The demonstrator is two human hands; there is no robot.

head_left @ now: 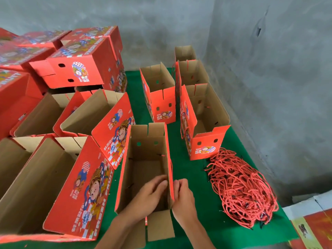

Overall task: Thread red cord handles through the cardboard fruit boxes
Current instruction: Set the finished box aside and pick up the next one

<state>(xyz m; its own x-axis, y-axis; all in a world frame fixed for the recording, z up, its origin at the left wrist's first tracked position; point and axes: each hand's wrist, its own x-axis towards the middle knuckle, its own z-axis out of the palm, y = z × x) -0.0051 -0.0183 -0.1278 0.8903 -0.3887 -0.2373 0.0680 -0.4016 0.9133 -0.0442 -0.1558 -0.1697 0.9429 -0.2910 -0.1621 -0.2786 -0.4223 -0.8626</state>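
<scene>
cords (241,187) lie heaped on the green cloth (190,178) right of your box (143,169); other boxes crowd its left. your left hand (149,194) reaches inside, fingers loose, right hand (183,194) pinches its right wall.

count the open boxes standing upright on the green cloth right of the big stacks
5: the box being worked on, one behind it, and three in a row at right: near, middle, far. More may hide behind.

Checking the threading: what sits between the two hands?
In the head view, the open cardboard box's red right wall stands between left hand inside and right hand outside.
</scene>
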